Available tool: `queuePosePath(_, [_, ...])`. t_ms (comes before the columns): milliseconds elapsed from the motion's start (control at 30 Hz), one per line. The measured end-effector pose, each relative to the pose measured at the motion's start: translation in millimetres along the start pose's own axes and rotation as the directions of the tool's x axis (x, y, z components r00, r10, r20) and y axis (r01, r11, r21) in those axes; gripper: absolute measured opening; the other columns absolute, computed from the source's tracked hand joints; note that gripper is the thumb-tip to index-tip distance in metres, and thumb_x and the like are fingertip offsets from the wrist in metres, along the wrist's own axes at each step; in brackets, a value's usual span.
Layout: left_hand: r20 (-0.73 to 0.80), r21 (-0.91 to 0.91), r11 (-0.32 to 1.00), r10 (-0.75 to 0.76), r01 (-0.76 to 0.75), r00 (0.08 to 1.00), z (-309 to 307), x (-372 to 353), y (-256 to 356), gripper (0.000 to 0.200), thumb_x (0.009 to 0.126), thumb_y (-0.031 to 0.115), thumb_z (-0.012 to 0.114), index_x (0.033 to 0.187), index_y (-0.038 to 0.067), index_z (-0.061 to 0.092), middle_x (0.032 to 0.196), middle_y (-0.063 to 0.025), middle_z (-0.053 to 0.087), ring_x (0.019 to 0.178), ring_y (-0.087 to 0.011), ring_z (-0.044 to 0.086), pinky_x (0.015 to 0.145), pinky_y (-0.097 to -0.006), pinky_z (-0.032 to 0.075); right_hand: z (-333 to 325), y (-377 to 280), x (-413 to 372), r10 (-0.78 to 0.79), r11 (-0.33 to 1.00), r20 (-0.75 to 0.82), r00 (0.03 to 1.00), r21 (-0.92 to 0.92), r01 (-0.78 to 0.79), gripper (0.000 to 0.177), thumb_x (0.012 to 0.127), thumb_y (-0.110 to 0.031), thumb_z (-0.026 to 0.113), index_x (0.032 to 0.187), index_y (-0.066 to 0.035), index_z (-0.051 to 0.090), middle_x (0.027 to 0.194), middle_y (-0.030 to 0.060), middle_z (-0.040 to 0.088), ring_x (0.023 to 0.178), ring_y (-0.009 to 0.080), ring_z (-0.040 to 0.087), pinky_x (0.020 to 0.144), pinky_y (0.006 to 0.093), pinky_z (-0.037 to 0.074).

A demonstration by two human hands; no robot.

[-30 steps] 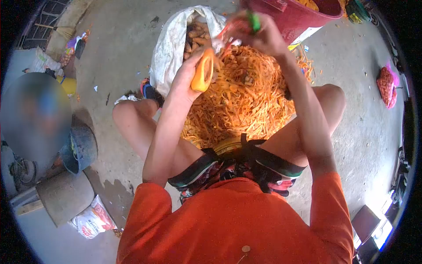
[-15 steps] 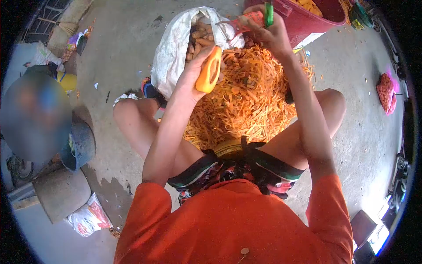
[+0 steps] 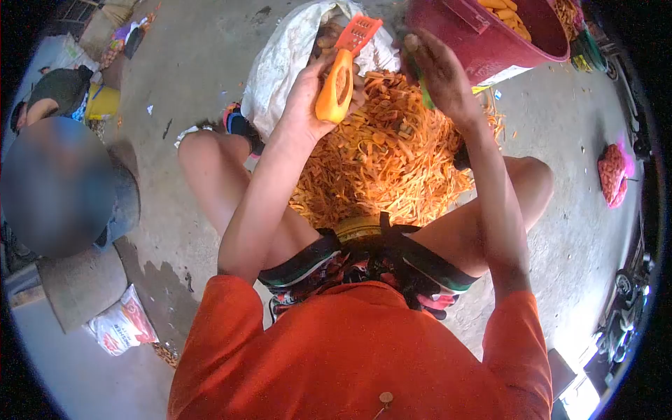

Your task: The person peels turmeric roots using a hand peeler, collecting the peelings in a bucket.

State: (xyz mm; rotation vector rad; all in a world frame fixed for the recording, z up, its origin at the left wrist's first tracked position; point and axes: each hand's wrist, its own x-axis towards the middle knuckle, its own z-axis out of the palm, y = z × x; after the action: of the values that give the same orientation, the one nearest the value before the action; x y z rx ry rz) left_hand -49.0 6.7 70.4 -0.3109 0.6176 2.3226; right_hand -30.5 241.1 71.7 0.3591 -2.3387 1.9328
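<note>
My left hand [image 3: 308, 94] is wrapped round an oblong orange piece [image 3: 331, 98] with an oval hollow in its face. A flat red-orange plate with slots [image 3: 359, 33] sticks up from the upper end of that piece. To its right my right hand [image 3: 444, 80], smeared by motion, curls over a green tool [image 3: 424, 92] that shows only as a streak along the palm. Beneath both hands a big heap of orange peelings [image 3: 392, 161] lies between my legs. An open white sack [image 3: 269, 77] with unpeeled carrots [image 3: 326, 38] stands beyond my left hand.
A dark red tub [image 3: 483, 42] with peeled carrots [image 3: 507, 15] stands at the upper right. On the far right lies a red net bag [image 3: 613, 175]. Another person [image 3: 59, 185], blurred, is at the left, near a yellow bucket [image 3: 103, 102] and a printed bag [image 3: 126, 323].
The slotted plate, earlier by my right hand, now sticks up from the orange piece in my left hand. My right hand has moved down a little with the green tool. The view has shifted slightly.
</note>
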Motion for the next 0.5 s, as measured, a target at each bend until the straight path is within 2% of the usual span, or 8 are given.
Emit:
queuePosePath(33, [-0.005,-0.003,1.0,0.003,-0.003,1.0,2.9,-3.8,0.5,0.029,0.104,0.032,0.051,0.103,0.006,0.064,0.085,-0.0064,0.063,0.067,-0.0192,0.06,0.057,-0.0309,0.05,9.5,-9.7,-6.3,0.002,1.0,0.005,1.0,0.002,-0.002,0.039,0.109,-0.028,0.049,0.136,0.0,0.053,0.09,0.0104,0.066,0.075,0.0152,0.061,0.07,0.032,0.053])
queuePosePath(100, [-0.1,0.155,0.982,0.126,-0.109,0.987,9.8,-8.2,1.4,0.029,0.104,0.033,0.052,0.104,0.007,0.065,0.092,-0.0075,0.069,0.073,-0.0218,0.067,0.062,-0.0374,0.056,32.3,-30.6,-18.5,-0.038,0.991,0.085,0.996,-0.123,0.049,0.056,0.098,-0.035,0.068,0.134,0.005,0.052,0.104,0.0157,0.07,0.088,0.0212,0.067,0.081,0.0358,0.055])
queuePosePath(133, [0.018,0.033,0.999,0.039,-0.04,0.999,-3.0,-0.3,10.6,0.031,0.103,0.035,0.051,0.107,0.008,0.067,0.095,-0.0077,0.072,0.076,-0.0239,0.07,0.066,-0.0436,0.059,39.1,-39.1,-19.9,-0.037,0.991,0.085,0.996,-0.124,0.048,0.056,0.098,-0.035,0.068,0.134,0.005,0.052,0.104,0.0157,0.07,0.088,0.0212,0.067,0.081,0.0358,0.055])
queuePosePath(200, [-0.024,0.124,0.99,0.077,-0.073,0.997,-15.5,3.0,8.8,0.032,0.104,0.036,0.051,0.108,0.008,0.067,0.093,-0.0073,0.071,0.074,-0.024,0.07,0.066,-0.0437,0.06,48.6,-50.8,-20.0,-0.032,0.923,0.245,0.969,-0.364,0.122,0.103,0.071,-0.054,0.089,0.138,0.011,0.047,0.108,0.0216,0.067,0.092,0.0232,0.065,0.085,0.0332,0.054])
queuePosePath(233, [-0.061,0.216,0.971,0.118,-0.103,0.991,-14.0,1.7,7.7,0.033,0.104,0.036,0.051,0.109,0.008,0.067,0.092,-0.0069,0.071,0.073,-0.0242,0.069,0.066,-0.0439,0.06,52.4,-45.8,-18.7,-0.031,0.923,0.245,0.969,-0.365,0.122,0.103,0.071,-0.054,0.089,0.138,0.011,0.047,0.108,0.0216,0.067,0.092,0.0232,0.065,0.085,0.0332,0.054])
queuePosePath(300, [-0.067,0.215,0.968,0.151,-0.133,0.986,-11.5,2.6,7.4,0.031,0.104,0.035,0.053,0.11,0.008,0.068,0.092,-0.0064,0.072,0.076,-0.0229,0.07,0.068,-0.0424,0.061,59.6,-34.0,-15.1,-0.128,0.919,0.13,0.983,-0.358,0.167,0.118,0.054,-0.057,0.096,0.133,0.015,0.047,0.102,0.0233,0.067,0.09,0.0255,0.066,0.083,0.036,0.054])
queuePosePath(433, [-0.056,0.191,0.954,0.247,-0.233,0.967,-12.0,7.0,5.4,0.029,0.102,0.034,0.058,0.113,0.009,0.068,0.095,-0.0042,0.072,0.082,-0.0176,0.071,0.075,-0.0371,0.061,61.9,-29.2,-15.2,-0.12,0.88,0.158,0.98,-0.44,0.179,0.111,0.06,-0.055,0.095,0.131,0.016,0.047,0.099,0.0227,0.067,0.086,0.0242,0.065,0.08,0.0363,0.054])
queuePosePath(500, [-0.059,0.215,0.943,0.271,-0.253,0.961,-12.1,6.4,3.3,0.029,0.102,0.035,0.06,0.116,0.01,0.067,0.098,-0.0035,0.072,0.084,-0.0164,0.071,0.077,-0.0362,0.061,64.1,-26.2,-14.8,-0.124,0.93,0.189,0.974,-0.319,0.18,0.1,0.064,-0.056,0.092,0.125,0.012,0.052,0.095,0.0221,0.068,0.081,0.0256,0.064,0.076,0.0391,0.053])
